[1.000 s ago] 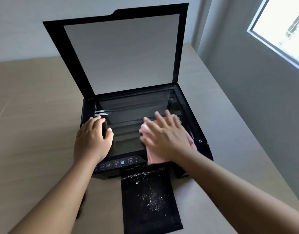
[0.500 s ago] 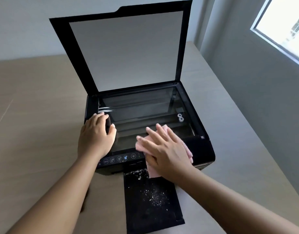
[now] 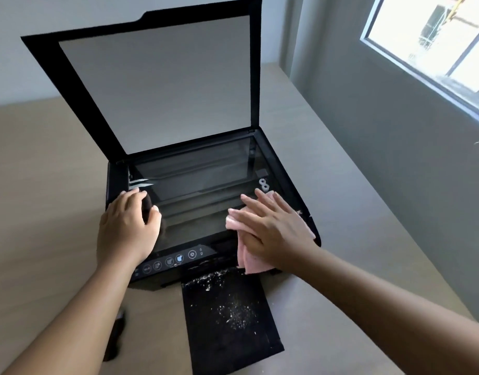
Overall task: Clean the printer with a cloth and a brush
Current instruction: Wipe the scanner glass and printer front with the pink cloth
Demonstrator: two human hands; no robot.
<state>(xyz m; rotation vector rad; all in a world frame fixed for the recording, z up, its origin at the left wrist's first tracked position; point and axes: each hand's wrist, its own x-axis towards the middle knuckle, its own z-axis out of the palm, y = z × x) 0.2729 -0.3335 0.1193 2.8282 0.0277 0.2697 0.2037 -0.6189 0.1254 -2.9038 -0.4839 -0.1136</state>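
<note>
A black printer (image 3: pixel 287 180) stands on the table with its scanner lid (image 3: pixel 162 85) raised, and the glass (image 3: pixel 200 171) is bare. My right hand (image 3: pixel 273 226) lies flat with straight fingers on a pink cloth (image 3: pixel 251 262), pressing it onto the front right of the glass; the cloth's end hangs over the front edge. My left hand (image 3: pixel 124 228) rests on the printer's front left corner, fingers bent over the glass edge, holding nothing I can make out. A dark brush-like object (image 3: pixel 115 339) lies on the table, partly hidden by my left forearm.
The black output tray (image 3: pixel 233 334) sticks out toward me, sprinkled with white dust. A button panel (image 3: pixel 173 259) runs along the printer's front. The wooden table (image 3: pixel 43 185) spreads to the left. A grey wall with a window (image 3: pixel 435 36) runs along the right edge.
My right hand drew the cloth toward the front edge, then slid it back away and to the right over the glass. My left hand has stayed on the front left corner.
</note>
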